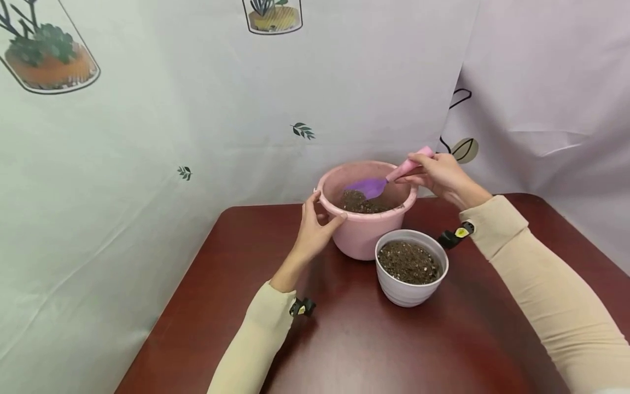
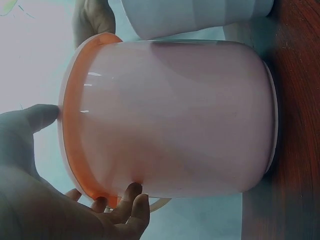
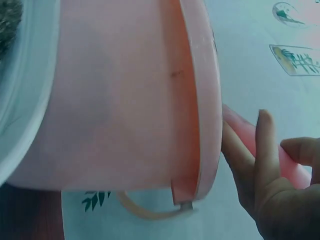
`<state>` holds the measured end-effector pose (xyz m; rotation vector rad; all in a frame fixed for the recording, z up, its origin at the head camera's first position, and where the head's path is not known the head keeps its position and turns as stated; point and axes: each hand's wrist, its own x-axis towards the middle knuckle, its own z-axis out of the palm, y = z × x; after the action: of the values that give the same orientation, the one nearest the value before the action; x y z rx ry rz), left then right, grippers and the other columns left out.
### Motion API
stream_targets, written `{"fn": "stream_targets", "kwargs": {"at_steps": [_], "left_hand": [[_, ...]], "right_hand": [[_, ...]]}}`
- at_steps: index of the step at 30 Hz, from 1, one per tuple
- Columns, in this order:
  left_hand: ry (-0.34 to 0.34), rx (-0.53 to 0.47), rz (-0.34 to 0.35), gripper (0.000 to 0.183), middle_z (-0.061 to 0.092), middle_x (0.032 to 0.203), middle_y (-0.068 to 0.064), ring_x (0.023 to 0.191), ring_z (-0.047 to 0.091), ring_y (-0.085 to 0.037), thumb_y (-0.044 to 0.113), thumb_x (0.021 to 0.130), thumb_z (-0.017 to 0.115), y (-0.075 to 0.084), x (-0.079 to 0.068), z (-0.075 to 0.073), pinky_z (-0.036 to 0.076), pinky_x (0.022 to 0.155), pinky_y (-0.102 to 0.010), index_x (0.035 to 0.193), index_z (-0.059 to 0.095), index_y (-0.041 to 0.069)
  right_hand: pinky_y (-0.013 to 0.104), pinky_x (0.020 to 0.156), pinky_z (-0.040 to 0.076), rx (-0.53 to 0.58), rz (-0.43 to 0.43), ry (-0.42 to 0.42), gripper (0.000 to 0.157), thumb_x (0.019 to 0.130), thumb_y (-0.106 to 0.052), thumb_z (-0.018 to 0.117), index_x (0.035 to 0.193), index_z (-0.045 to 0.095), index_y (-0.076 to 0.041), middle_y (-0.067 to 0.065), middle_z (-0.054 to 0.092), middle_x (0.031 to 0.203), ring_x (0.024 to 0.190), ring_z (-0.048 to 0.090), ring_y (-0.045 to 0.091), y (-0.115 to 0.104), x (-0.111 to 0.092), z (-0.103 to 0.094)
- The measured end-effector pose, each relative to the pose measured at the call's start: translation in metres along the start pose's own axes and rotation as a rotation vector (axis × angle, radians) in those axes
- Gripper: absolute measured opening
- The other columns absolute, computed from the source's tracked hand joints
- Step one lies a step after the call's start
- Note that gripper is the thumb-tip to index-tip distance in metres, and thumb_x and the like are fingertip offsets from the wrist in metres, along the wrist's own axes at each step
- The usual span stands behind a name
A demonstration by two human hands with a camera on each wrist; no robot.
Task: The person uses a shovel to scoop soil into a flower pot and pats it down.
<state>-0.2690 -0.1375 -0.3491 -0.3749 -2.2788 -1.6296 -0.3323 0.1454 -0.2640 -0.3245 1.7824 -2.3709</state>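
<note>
A pink bucket [image 1: 361, 238] with dark soil [image 1: 359, 203] inside stands toward the back of the table. My left hand [image 1: 311, 230] holds its rim on the left, thumb on top and fingers along the outer wall, as the left wrist view shows. In my right hand [image 1: 445, 178] is the pink handle of a trowel [image 1: 371, 187], gripped above the bucket's right rim. The trowel's purple blade slants down into the bucket, its tip right at the soil. Just in front of the bucket sits a white pot [image 1: 407, 295], filled with soil [image 1: 407, 261] to a little below its rim.
The dark red table [image 1: 344, 345] reaches back to a white cloth backdrop [image 1: 221, 109] printed with plants. A thin bucket handle [image 3: 145, 212] hangs at the bucket's side in the right wrist view.
</note>
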Motion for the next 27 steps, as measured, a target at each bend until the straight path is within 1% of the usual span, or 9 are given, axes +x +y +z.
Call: {"fn": "stream_targets", "kwargs": {"at_steps": [4, 9, 11, 13, 15, 18, 22, 25, 27], "left_hand": [[0.012, -0.007, -0.001, 0.086, 0.028, 0.149, -0.022, 0.114, 0.054, -0.042, 0.024, 0.088, 0.073, 0.009, 0.001, 0.003, 0.049, 0.094, -0.049, 0.153, 0.021, 0.003], [0.054, -0.022, -0.043, 0.088, 0.023, 0.147, -0.024, 0.119, 0.05, -0.039, 0.025, 0.089, 0.071, 0.028, -0.02, 0.011, 0.049, 0.094, -0.049, 0.153, 0.015, 0.003], [0.073, -0.016, -0.038, 0.086, 0.023, 0.146, -0.022, 0.12, 0.048, -0.036, 0.026, 0.089, 0.071, 0.035, -0.03, 0.017, 0.044, 0.098, -0.051, 0.152, 0.016, 0.003], [0.084, 0.006, -0.011, 0.083, 0.025, 0.144, -0.019, 0.12, 0.047, -0.032, 0.026, 0.089, 0.072, 0.041, -0.039, 0.024, 0.035, 0.101, -0.056, 0.15, 0.019, 0.004], [0.079, 0.026, 0.017, 0.08, 0.027, 0.142, -0.017, 0.119, 0.045, -0.029, 0.027, 0.089, 0.072, 0.045, -0.047, 0.031, 0.027, 0.1, -0.061, 0.147, 0.022, 0.005], [0.028, 0.051, 0.051, 0.075, 0.031, 0.138, -0.015, 0.118, 0.044, -0.029, 0.025, 0.088, 0.071, 0.048, -0.058, 0.041, 0.022, 0.098, -0.063, 0.144, 0.025, 0.005], [-0.104, 0.072, 0.035, 0.074, 0.033, 0.14, -0.016, 0.12, 0.045, -0.031, 0.028, 0.088, 0.071, 0.045, -0.069, 0.053, 0.02, 0.101, -0.068, 0.143, 0.027, 0.004], [-0.217, 0.129, -0.012, 0.081, 0.031, 0.145, -0.017, 0.122, 0.048, -0.03, 0.037, 0.088, 0.071, 0.037, -0.074, 0.062, 0.017, 0.104, -0.072, 0.148, 0.026, 0.003], [-0.274, 0.184, -0.025, 0.088, 0.03, 0.147, -0.018, 0.126, 0.048, -0.03, 0.041, 0.087, 0.072, 0.03, -0.077, 0.065, 0.02, 0.105, -0.071, 0.151, 0.025, 0.004]], "right_hand": [[0.032, 0.08, 0.056, 0.042, -0.039, -0.009, 0.036, 0.104, -0.011, 0.051, 0.087, 0.072, 0.014, 0.027, 0.071, 0.088, 0.089, 0.073, 0.031, -0.01, -0.01, -0.013], [0.036, 0.086, 0.054, 0.06, -0.065, -0.026, 0.037, 0.104, -0.013, 0.05, 0.092, 0.071, 0.016, 0.029, 0.071, 0.093, 0.096, 0.072, 0.032, -0.018, -0.035, -0.027], [0.037, 0.088, 0.053, 0.06, -0.082, -0.047, 0.037, 0.105, -0.013, 0.05, 0.093, 0.069, 0.016, 0.03, 0.07, 0.095, 0.098, 0.071, 0.032, -0.021, -0.048, -0.034], [0.038, 0.089, 0.052, 0.058, -0.115, -0.072, 0.036, 0.105, -0.012, 0.049, 0.092, 0.067, 0.017, 0.031, 0.069, 0.096, 0.1, 0.07, 0.033, -0.025, -0.061, -0.041], [0.039, 0.089, 0.052, 0.059, -0.141, -0.098, 0.036, 0.105, -0.011, 0.049, 0.093, 0.065, 0.018, 0.032, 0.069, 0.097, 0.1, 0.07, 0.035, -0.029, -0.075, -0.049], [0.038, 0.088, 0.052, 0.065, -0.133, -0.109, 0.036, 0.104, -0.012, 0.051, 0.098, 0.066, 0.02, 0.032, 0.069, 0.1, 0.101, 0.069, 0.035, -0.033, -0.096, -0.058], [0.03, 0.077, 0.057, 0.028, -0.073, -0.006, 0.031, 0.101, -0.016, 0.059, 0.101, 0.071, 0.013, 0.026, 0.071, 0.098, 0.095, 0.072, 0.031, -0.031, -0.12, -0.068], [0.025, 0.066, 0.057, -0.074, -0.052, 0.082, 0.03, 0.098, -0.021, 0.064, 0.097, 0.073, 0.007, 0.022, 0.073, 0.095, 0.09, 0.073, 0.027, -0.017, -0.134, -0.07], [0.026, 0.066, 0.058, -0.183, -0.067, 0.118, 0.03, 0.097, -0.026, 0.065, 0.096, 0.072, 0.003, 0.019, 0.074, 0.093, 0.088, 0.074, 0.024, -0.003, -0.14, -0.067]]}}
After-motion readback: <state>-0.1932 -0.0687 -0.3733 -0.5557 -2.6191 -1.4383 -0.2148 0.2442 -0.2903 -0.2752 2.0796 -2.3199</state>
